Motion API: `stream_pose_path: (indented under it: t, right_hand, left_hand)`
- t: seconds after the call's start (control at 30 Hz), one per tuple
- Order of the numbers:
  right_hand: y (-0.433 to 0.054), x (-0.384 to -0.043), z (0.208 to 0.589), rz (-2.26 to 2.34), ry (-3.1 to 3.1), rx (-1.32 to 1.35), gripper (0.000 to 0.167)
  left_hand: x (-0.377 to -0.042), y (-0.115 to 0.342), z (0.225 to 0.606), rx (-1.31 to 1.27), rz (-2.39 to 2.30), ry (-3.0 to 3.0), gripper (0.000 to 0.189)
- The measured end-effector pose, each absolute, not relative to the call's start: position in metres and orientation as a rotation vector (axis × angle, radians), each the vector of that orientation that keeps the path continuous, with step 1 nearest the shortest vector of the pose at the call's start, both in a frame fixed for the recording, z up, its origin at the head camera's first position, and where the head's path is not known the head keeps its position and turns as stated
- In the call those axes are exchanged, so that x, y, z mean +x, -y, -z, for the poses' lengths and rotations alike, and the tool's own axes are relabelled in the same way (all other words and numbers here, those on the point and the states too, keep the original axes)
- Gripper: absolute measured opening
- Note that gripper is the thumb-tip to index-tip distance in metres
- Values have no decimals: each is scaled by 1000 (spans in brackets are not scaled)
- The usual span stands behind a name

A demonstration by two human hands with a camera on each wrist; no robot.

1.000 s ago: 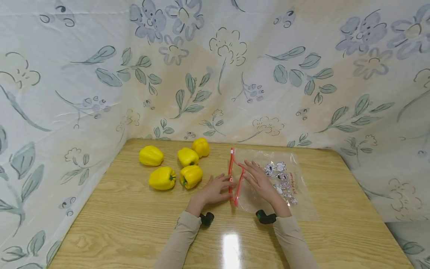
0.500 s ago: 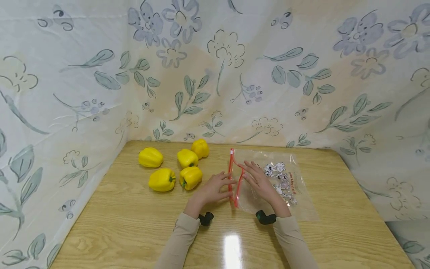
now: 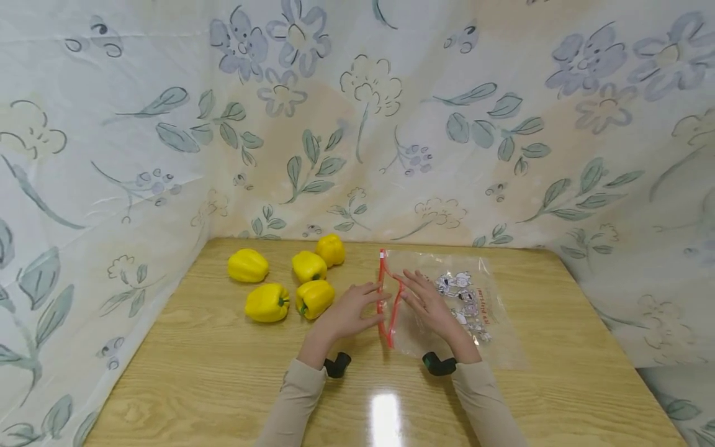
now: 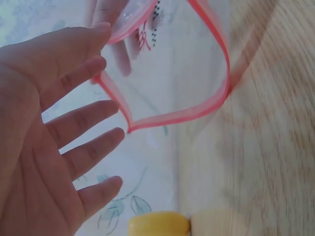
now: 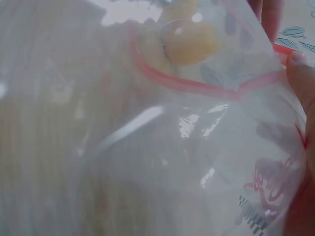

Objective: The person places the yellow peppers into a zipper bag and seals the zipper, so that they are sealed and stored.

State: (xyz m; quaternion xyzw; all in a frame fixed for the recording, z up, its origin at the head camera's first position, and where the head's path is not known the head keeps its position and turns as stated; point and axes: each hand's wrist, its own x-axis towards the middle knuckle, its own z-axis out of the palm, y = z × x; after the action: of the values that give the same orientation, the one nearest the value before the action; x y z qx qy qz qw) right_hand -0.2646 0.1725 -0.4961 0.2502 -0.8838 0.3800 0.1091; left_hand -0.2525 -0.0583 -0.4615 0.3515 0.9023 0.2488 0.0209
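A clear plastic zip bag [image 3: 491, 310] with a red rim [image 3: 396, 310] and printed cartoon figures lies on the table, its mouth facing left and spread apart. My left hand [image 3: 347, 311] reaches to the mouth with straight, spread fingers; in the left wrist view its thumb and index fingertip [image 4: 97, 64] are at the red rim. Over the bag's near-mouth part, my right hand [image 3: 429, 304] has its straight fingers at the other rim. The right wrist view shows mostly film, with the right thumb [image 5: 298, 61] beside the rim. Several yellow bell peppers [image 3: 267, 303] sit left of my left hand.
The wooden table [image 3: 223, 372] is backed and flanked by flowered cloth [image 3: 357, 124]. Dark wrist cameras, left [image 3: 337, 365] and right [image 3: 438, 365], sit by the cuffs. The nearest pepper [image 3: 315, 298] lies close to the left hand.
The head view has shifted slightly, so the scene sits a little lower and further left. Both hands stay at the bag's mouth, which keeps much the same spread.
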Motion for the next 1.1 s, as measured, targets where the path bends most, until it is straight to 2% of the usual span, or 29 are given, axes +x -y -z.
stream_pose_path:
  t: [0.67, 1.1]
  right_hand:
    - [-171, -265, 497, -1095, 2572, 764, 40]
    - [-174, -267, 500, -1072, 2579, 749, 41]
  left_hand:
    - [-244, 90, 456, 1158, -808, -3073, 47]
    - [-242, 112, 457, 1010, -742, -3231, 49]
